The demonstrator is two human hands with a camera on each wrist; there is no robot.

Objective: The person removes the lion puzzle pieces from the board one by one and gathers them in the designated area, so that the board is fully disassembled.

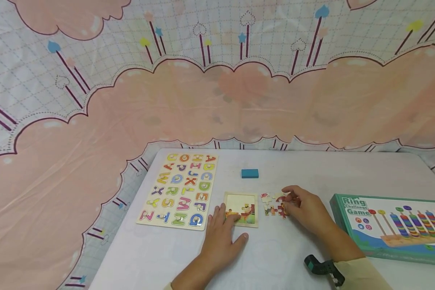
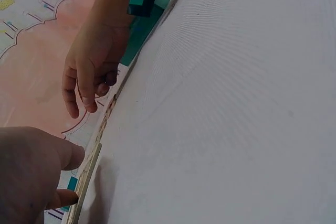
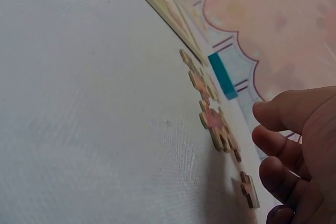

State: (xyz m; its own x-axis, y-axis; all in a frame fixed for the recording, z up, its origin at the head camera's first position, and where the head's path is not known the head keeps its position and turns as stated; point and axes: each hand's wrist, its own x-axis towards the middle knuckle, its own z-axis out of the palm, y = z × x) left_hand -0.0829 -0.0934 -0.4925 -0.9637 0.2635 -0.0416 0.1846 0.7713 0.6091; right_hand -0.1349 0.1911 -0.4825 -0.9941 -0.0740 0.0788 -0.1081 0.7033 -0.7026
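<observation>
"Two hands, two roles: why does the left hand (image 1: 220, 237) lie so flat?"

"Probably to steady the wooden tray (image 1: 241, 201) under its fingertips. Its fingers are nearly straight, curled round nothing; picture pieces (image 1: 249, 218) fill the lower part beside them, and bare wood shows ahead."

"And the right hand (image 1: 307, 208)?"

"It hangs at the loose pieces (image 1: 273, 210), thumb and fingertips apart, with nothing visible between them in the right wrist view. That bend suits thin, flat pieces, I'd judge."

"Why cluster them there?"

"Between the hands, just beside the tray, they seem placed for a short reach."

"The rest?"

"Seemingly kept aside: the blue block (image 1: 249, 173) beyond both hands, the alphabet board (image 1: 180, 197) left of the left one, the game box (image 1: 375, 231) right of the other."
</observation>
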